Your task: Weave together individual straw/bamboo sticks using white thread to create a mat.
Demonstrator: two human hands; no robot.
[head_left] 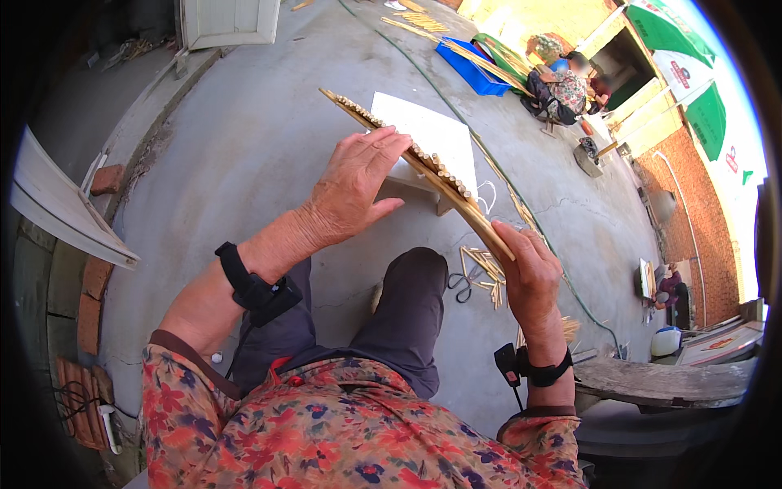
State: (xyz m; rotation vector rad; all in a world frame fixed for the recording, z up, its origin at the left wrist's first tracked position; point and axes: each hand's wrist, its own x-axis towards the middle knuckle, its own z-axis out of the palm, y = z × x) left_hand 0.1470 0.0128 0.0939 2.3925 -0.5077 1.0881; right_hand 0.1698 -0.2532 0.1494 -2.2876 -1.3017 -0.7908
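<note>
A long flat bamboo strip (477,223) slants in front of me, tilted from upper left down to the right. Along its far side runs a row of thin reed sticks (441,169), their cut ends showing; how they are joined I cannot tell. My right hand (529,265) is closed on the strip's lower right end. My left hand (362,175) lies with fingers stretched over the middle of the row, touching it, thumb held apart. Just beyond stands a small white-topped table (450,137), partly covered by the strip and reeds.
On the concrete floor by my knee lie black-handled scissors (464,287) and several cut reed pieces (494,277). A green hose (423,73) crosses the yard. Farther off, people sit beside a blue crate (472,68) with long reeds. A wooden plank (664,383) is at the right.
</note>
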